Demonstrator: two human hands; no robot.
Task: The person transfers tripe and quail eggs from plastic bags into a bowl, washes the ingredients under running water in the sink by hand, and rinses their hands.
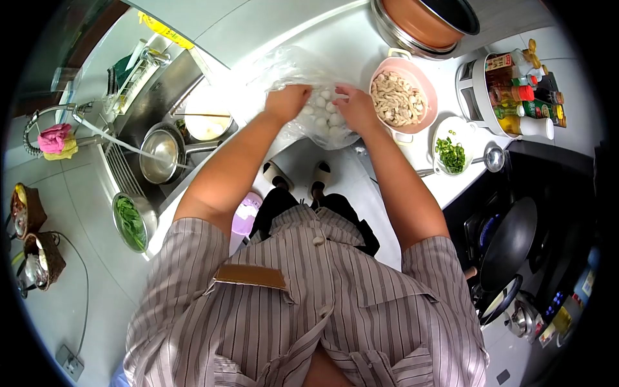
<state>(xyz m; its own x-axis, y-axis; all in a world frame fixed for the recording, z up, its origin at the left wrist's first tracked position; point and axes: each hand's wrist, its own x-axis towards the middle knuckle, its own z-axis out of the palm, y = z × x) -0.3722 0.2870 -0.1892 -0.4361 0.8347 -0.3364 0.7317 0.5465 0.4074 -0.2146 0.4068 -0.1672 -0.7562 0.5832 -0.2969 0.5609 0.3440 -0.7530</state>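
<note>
A clear plastic bag (327,134) with several round white pieces (320,106) inside lies on the white counter (351,45). My left hand (288,102) is at the bag's left side, its fingers curled closed on the plastic. At the right side of the bag, my right hand (356,108) has its thumb and fingers apart, close to the white pieces. Just right of that hand stands a pink pot (422,80) of sliced pale pieces (396,100). A white bowl (469,132) of chopped green pieces (450,155) sits further right.
A ladle (494,158) lies beside the white bowl. Bottles (516,97) fill a rack at the right. A black wok (512,238) is over a blue flame. At the left are the sink (164,90), pans (161,155) and a bowl of leafy greens (131,222).
</note>
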